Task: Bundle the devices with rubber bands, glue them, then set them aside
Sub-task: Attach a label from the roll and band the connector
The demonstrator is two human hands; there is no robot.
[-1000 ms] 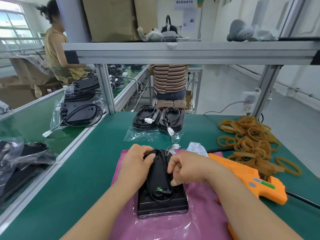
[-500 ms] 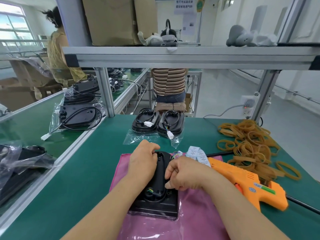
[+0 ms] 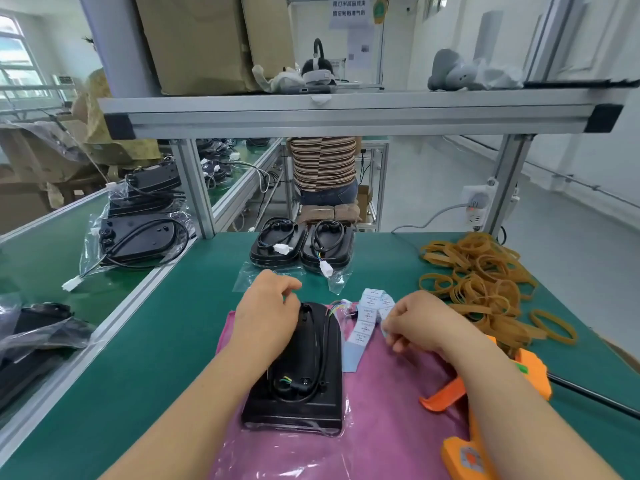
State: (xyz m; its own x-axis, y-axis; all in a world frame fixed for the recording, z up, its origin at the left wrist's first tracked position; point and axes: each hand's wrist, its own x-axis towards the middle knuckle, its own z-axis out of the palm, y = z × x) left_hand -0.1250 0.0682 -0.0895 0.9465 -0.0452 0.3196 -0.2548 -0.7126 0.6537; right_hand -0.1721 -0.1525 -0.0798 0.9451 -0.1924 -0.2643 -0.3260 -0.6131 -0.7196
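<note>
Wall notice (image 3: 349,10), label strip (image 3: 367,315): print illegible.

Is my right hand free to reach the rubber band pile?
Probably yes: the rubber bands lie just beyond the right hand with bare mat between, though it seems to pinch the label strip.

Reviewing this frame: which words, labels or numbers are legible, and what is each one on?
Nothing can be quoted reliably.
Paper sign posted above the shelf: two lines of Chinese characters, too blurred to read.
Sticker strip on the pink bag: print too small.
Glue gun label: blurred.
</note>
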